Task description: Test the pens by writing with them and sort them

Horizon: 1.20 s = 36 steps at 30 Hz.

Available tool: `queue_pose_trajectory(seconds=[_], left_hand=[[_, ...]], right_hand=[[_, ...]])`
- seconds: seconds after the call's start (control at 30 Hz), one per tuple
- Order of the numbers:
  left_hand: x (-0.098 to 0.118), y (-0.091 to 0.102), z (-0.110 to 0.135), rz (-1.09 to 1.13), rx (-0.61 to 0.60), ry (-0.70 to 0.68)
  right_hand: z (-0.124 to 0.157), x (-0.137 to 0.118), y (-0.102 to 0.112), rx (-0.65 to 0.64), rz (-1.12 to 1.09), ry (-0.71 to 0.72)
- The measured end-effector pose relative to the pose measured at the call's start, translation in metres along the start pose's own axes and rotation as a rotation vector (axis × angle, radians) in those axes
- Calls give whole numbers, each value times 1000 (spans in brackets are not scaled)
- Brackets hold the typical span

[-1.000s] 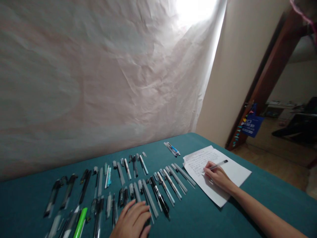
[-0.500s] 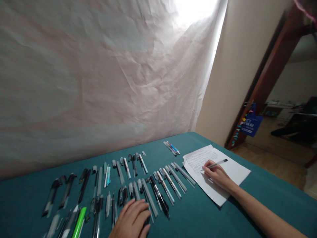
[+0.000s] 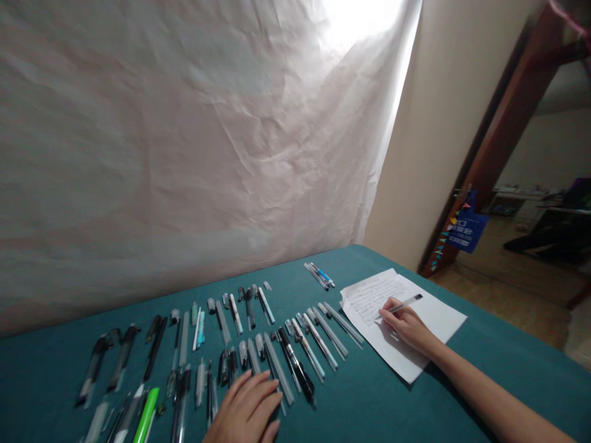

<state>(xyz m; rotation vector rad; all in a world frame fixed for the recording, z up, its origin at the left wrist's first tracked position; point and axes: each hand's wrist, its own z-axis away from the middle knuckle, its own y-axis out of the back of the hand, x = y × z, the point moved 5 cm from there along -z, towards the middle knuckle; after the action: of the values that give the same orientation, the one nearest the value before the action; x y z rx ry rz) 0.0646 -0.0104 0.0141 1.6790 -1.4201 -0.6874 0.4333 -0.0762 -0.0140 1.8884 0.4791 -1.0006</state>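
Observation:
A clear-barrelled pen with a dark end [image 3: 412, 300] is pinched in my right hand [image 3: 402, 323], which rests on a sheet of white paper [image 3: 431, 317]. Handwritten lines cover the upper left of the sheet, and the pen's tip is near them. At the bottom centre, my left hand [image 3: 252, 406] lies on the table with its fingers loosely spread. Its fingertips are by several clear pen barrels [image 3: 278, 369], and I see nothing held in it. Just to its right lies a thick black pen [image 3: 296, 366].
Several pens, barrels and caps lie in rows on the green table [image 3: 341, 400], among them a bright green pen [image 3: 146, 415] at lower left. A small group of pens with a blue one [image 3: 322, 274] lies behind the paper. A pale sheet [image 3: 207, 154] hangs along the back.
My right hand and its pen have shifted very slightly to the right over the paper. The left hand stays in place.

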Motion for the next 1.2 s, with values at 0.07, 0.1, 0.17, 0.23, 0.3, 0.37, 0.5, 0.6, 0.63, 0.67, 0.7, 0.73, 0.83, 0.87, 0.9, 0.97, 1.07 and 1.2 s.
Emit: queue_pose_trajectory(seconds=[0.07,0.1,0.17,0.23,0.3,0.37,0.5,0.6,0.63,0.67,0.7,0.73,0.83,0.87,0.9,0.97,1.07,1.2], left_hand=[[0,-2,1,-27,-21,-2],[0,-3,1,-42,-27,-4],[-1,-4,2,-59,-34,-9],[-1,-4,3,-56,-20,-38],[-2,-5,3,-48,-16,-46],[-4,-7,4,-51,-32,-28],[-6,-11,6,-80,-35,-54],[-4,-10,5,-106,-11,-93],[-4,-10,4,-119,-14,-90],[-3,-8,3,-134,-14,-88],[-2,-7,2,-149,-14,-90],[-1,-5,1,-164,-12,-97],[0,-4,0,-192,9,-136],[-1,-4,1,-196,17,-148],[-1,-5,2,-198,23,-158],[-1,-5,3,-202,37,-172],[1,-4,2,-230,22,-155],[3,-1,-1,-246,8,-145]], right_hand=[[-1,2,0,-2,12,0],[-1,4,-1,-7,18,0],[-1,6,-1,-11,33,3],[-2,8,-1,-10,50,10],[-2,9,0,-3,69,25],[-2,8,0,2,85,43],[-2,9,0,-8,94,42],[-2,11,0,0,99,40],[-2,12,1,6,98,43],[-2,12,1,10,97,46],[-3,12,1,11,96,49],[-3,12,1,11,97,53],[-4,11,1,10,117,77],[-4,11,1,9,123,84],[-4,11,1,10,125,87],[-4,12,1,12,121,84],[-4,12,1,17,104,77],[-3,12,1,17,85,67]])
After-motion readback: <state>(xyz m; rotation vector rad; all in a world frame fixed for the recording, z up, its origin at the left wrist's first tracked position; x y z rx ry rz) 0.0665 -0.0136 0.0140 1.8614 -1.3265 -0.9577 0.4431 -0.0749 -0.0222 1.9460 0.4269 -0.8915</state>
